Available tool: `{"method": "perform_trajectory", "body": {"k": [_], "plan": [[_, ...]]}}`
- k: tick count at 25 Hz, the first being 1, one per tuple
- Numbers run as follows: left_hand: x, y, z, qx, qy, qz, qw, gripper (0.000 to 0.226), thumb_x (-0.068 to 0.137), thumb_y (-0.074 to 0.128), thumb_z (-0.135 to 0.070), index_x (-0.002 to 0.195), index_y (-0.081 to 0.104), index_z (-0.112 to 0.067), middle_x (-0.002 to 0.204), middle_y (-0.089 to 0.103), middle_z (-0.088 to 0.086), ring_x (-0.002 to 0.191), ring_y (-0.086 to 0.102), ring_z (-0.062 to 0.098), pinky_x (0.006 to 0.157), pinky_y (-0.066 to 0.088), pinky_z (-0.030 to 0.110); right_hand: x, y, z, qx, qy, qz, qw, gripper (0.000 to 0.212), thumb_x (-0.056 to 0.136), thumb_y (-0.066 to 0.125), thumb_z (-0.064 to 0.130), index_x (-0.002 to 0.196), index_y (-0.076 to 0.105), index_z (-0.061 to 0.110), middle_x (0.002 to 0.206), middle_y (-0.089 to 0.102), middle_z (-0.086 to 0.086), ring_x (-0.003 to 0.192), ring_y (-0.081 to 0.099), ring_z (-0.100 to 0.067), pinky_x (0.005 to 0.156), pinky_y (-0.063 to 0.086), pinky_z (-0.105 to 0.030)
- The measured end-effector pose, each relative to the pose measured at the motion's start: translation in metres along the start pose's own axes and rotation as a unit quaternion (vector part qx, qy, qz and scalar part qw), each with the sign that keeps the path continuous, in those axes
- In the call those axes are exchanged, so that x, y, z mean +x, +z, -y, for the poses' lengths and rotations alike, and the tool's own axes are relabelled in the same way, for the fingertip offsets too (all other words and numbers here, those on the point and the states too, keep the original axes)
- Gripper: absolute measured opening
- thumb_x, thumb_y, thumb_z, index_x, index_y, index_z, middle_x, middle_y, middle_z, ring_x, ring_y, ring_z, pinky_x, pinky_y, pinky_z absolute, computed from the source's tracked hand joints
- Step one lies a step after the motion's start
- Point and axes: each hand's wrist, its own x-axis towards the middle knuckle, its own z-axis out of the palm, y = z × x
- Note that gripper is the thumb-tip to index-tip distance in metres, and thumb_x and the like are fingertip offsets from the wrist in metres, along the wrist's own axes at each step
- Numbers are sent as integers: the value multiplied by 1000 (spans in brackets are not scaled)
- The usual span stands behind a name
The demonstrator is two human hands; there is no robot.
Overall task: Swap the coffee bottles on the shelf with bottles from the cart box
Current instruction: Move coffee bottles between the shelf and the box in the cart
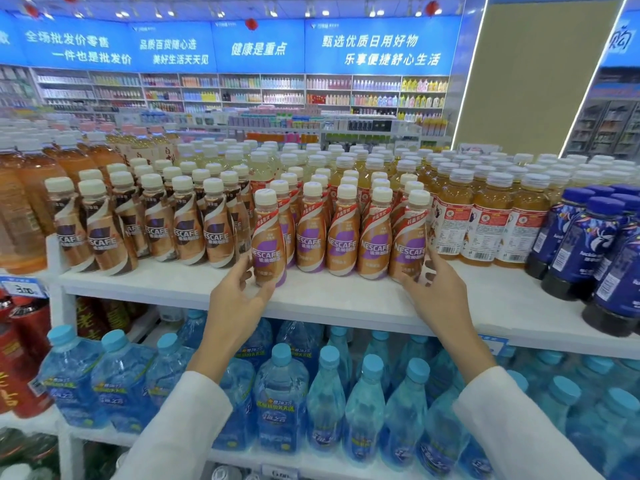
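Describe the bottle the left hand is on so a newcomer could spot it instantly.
Start at the white upper shelf, at its front row of purple-labelled Nescafe coffee bottles. The target is that row's leftmost bottle, beside the brown-labelled coffee bottles. It alone stands forward of the row, with the left hand around its base.

Two white-sleeved arms reaching toward 12 o'clock, left hand [239, 296] fingers curled in a grip, right hand [436, 289] fingers spread, cupped.

Bare shelf edge [346, 299] fronts tightly packed coffee bottles [343, 237].
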Motion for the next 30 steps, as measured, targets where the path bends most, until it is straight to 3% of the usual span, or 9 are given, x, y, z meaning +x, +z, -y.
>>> {"method": "perform_trajectory", "body": {"k": [3,7,9,13,16,19,23,27,30], "plan": [[-27,-8,6,23,-7,-53,998,50,95,67,-22,143,54,-21,136,61,-4,120,56,10,99,43,24,-28,-1,-3,-48,-10,1,999,59,93,68,32,145,43,23,138,53,2,120,53,-17,103,47,-38],[-80,-21,25,44,-22,-111,993,35,96,66,-23,131,64,-22,117,68,-7,105,61,-5,84,44,6,-72,-2,-5,-42,-72,32,996,46,97,62,32,140,51,23,137,52,8,127,47,-12,108,39,-34],[-113,-35,42,52,-52,-128,989,30,96,66,-26,126,66,-24,115,69,-12,105,62,-6,86,47,10,-100,4,-3,0,-79,58,995,39,97,63,32,134,56,27,131,54,15,124,48,-8,108,40,-33],[-177,-74,75,57,-123,-160,978,27,96,65,-31,122,68,-27,117,70,-12,110,64,3,96,52,32,-156,44,6,54,-93,145,984,29,94,66,32,122,62,30,123,59,20,119,53,-2,105,40,-26],[-224,-118,101,69,-172,-200,962,32,96,64,-35,127,67,-26,116,70,-14,108,64,3,96,53,34,-205,93,20,57,-93,244,964,28,95,64,36,123,61,33,124,58,22,120,51,0,104,39,-23],[-262,-165,126,97,-223,-225,944,36,95,64,-38,130,65,-29,114,69,-13,98,66,5,85,53,30,-255,144,34,50,-87,320,942,33,94,64,37,127,61,31,126,57,17,119,51,-5,91,37,-11],[-321,-235,164,106,-274,-280,914,35,94,68,-32,127,68,-23,115,72,-5,98,69,15,90,53,35,-330,214,55,28,-52,419,906,33,94,63,41,126,58,36,134,56,10,123,52,-14,97,43,-30],[-390,-309,201,70,-335,-341,875,31,92,71,-21,122,69,-19,119,71,-2,103,68,8,93,52,27,-416,281,77,8,-28,493,869,27,91,68,36,115,57,40,121,60,9,112,61,-18,96,49,-35],[-442,-351,229,82,-382,-370,843,30,90,74,-26,120,68,-26,114,72,-5,103,67,12,95,53,36,-475,320,92,-28,-33,547,836,18,92,69,30,101,57,40,114,61,9,108,60,-18,91,42,-31]]}}
